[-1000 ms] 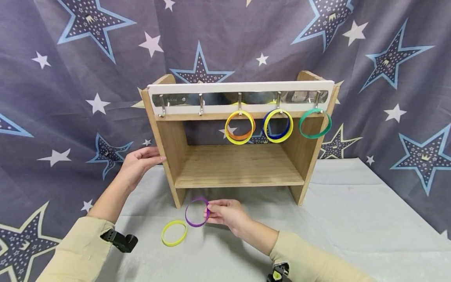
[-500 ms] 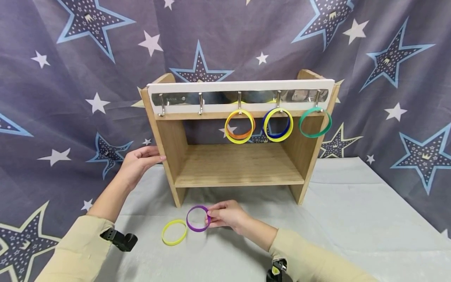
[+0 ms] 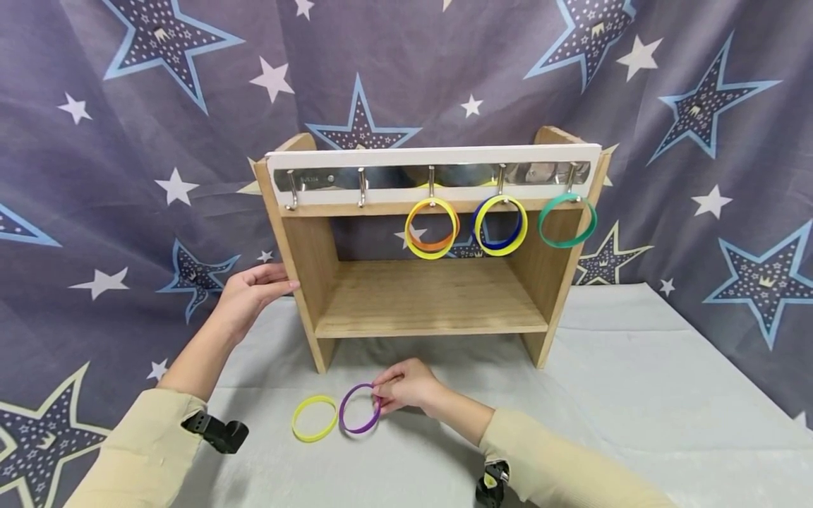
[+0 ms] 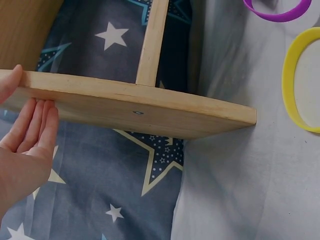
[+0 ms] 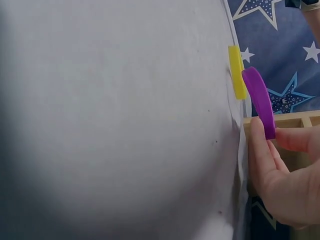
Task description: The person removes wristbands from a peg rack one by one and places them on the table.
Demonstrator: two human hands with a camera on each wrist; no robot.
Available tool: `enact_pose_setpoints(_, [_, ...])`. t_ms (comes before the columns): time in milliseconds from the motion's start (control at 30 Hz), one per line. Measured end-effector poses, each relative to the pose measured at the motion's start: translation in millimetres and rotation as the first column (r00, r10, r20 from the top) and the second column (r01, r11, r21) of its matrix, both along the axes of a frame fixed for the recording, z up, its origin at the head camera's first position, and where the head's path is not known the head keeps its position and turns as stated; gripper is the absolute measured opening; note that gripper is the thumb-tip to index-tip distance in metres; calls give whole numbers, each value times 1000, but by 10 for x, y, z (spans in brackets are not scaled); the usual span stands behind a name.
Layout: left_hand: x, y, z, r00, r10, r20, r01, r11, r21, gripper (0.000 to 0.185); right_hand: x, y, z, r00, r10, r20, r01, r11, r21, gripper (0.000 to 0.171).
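My right hand (image 3: 401,389) pinches a purple ring (image 3: 359,409) by its right edge, low over the grey cloth in front of the wooden rack (image 3: 432,303). The right wrist view shows the purple ring (image 5: 260,100) edge-on between thumb and fingers. A yellow ring (image 3: 314,419) lies flat just left of it, also seen as the yellow ring (image 4: 300,85). My left hand (image 3: 250,293) rests with straight fingers against the rack's left side panel (image 4: 135,105). On the rack's hooks hang a yellow and orange ring pair (image 3: 432,228), a yellow and blue pair (image 3: 500,226) and a green ring (image 3: 567,221).
The two left hooks (image 3: 292,190) on the metal rail are bare. A star-patterned curtain (image 3: 127,141) hangs behind the rack. Grey cloth (image 3: 635,395) covers the table to the right.
My right hand has lowered the purple ring from upright above the cloth down beside the yellow ring. The left hand has stayed on the rack's side.
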State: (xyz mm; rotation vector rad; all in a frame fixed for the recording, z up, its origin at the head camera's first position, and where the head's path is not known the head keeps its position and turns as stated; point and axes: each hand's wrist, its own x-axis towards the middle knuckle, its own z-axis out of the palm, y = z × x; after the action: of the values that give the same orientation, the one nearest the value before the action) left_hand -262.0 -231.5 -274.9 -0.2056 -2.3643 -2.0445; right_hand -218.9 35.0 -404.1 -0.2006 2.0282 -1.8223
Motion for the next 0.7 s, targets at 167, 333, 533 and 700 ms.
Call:
enact_pose_setpoints(167, [3, 0, -14, 1000, 7, -5, -7, 1000, -9, 40, -13, 3, -14, 1000, 19, 12, -19, 1000, 14, 18])
enact_pose_setpoints(333, [4, 19, -10, 1000, 14, -5, -14, 1000, -18, 36, -8, 17, -24, 999, 34, 18, -35, 998, 51, 16])
enact_pose_setpoints(533, [4, 24, -6, 1000, 10, -3, -10, 1000, -29, 46, -2, 53, -10, 999, 53, 5, -53, 995, 90, 14])
enact_pose_setpoints(700, [8, 12, -12, 1000, 20, -1, -20, 1000, -18, 35, -5, 84, 8, 997, 67, -48, -60, 989, 135, 15])
